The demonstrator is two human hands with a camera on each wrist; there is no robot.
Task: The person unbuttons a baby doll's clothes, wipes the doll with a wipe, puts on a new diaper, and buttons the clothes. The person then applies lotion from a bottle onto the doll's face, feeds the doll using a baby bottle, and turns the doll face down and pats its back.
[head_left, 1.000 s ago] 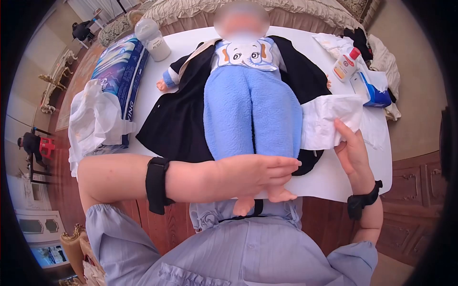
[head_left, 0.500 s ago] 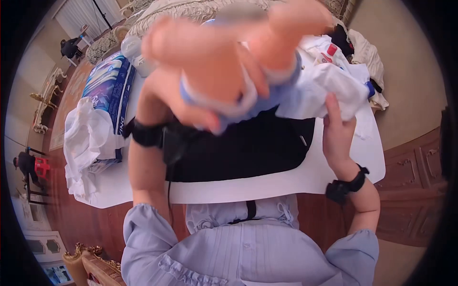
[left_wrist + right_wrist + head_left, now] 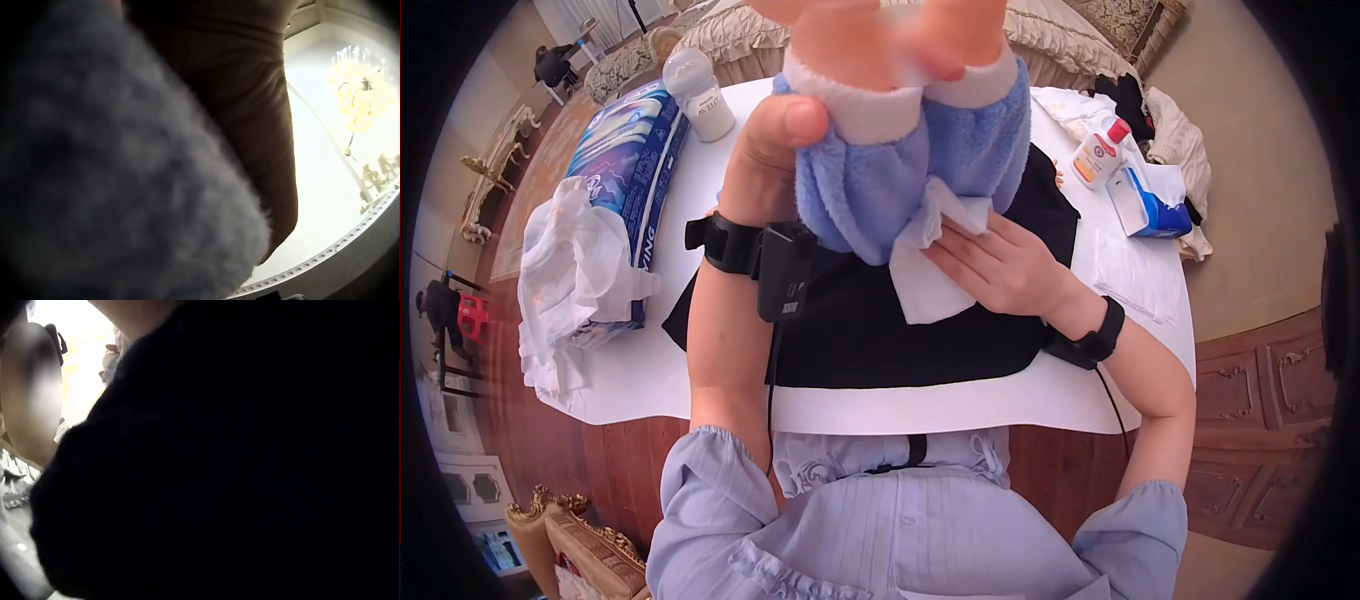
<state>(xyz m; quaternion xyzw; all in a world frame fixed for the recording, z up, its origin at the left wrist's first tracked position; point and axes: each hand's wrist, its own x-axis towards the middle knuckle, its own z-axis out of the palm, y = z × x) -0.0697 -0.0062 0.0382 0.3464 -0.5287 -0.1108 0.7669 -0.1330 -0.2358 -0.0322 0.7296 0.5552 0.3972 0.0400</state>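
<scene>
My left hand (image 3: 775,145) grips the baby doll (image 3: 850,180) by its lower legs, thumb near one white trouser cuff and a fingertip showing between the ankles. The doll's legs, in fluffy blue trousers, are raised toward the camera; its upper body is hidden behind them. Under the raised legs, my right hand (image 3: 1005,270) holds a soft white cloth (image 3: 935,285) with fingers nearly straight along it; the thumb is hidden. A black garment (image 3: 850,345) lies spread beneath. In the left wrist view, blurred blue fleece (image 3: 125,175) fills much of the picture beside my palm.
A blue diaper pack (image 3: 625,160) with crumpled white material (image 3: 575,250) on it lies at the left of the white table (image 3: 920,410), near a white bottle (image 3: 700,100). At right are a red-capped bottle (image 3: 1097,160) and a blue-and-white packet (image 3: 1150,205). Dark fabric (image 3: 237,475) covers most of the right wrist view.
The doll's legs went from lying flat to raised, with my left hand now around them. My right hand carried the white cloth from the doll's right side inward, under the legs.
</scene>
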